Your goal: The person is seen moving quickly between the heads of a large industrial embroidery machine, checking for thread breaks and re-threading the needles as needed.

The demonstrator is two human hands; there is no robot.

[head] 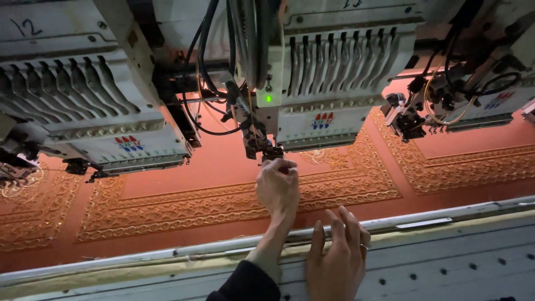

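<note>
Left hand (277, 187): grip pinched at needle assembly (267, 149), held item too small to tell. Right hand (337, 262): released, flat on frame rail (434, 220), wrist cut off at 6 o'clock. Orange embroidered fabric (223, 184) beneath.

Two bare hands: the left hand (277, 187) emerges from a dark, close-fitting long sleeve (245, 283) ending at the wrist, and the right hand (336, 262) carries a thin silver-coloured ring (364, 246) on one finger.

orange-red fabric (223, 167) with gold embroidered borders, stretched flat beneath white embroidery head (323, 111); green light lit.
</note>
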